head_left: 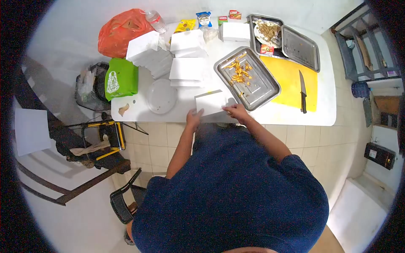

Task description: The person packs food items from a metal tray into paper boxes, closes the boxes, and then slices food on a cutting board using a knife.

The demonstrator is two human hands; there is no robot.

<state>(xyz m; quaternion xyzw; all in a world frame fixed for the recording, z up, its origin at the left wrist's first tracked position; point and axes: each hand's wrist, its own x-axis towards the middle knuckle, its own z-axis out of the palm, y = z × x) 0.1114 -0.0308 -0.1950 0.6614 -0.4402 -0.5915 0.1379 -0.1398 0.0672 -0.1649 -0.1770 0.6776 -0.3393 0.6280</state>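
A white box [210,102] lies at the table's front edge between my hands. My left hand [194,118] is closed on its left corner, and my right hand [237,112] pinches its right side. Just behind and to the right is a metal tray [270,85] with yellow-brown food strips [240,72] in it. A clear round lid or plate [162,96] lies to the left of the box. More white boxes [187,69] stand behind it.
A knife [302,90] rests on a yellow cutting board [284,82] at the right. Farther back are a second tray [300,47], a bottle [155,22] and a red bag [123,33]. At the left sit a green bag [122,79] and a chair [123,204].
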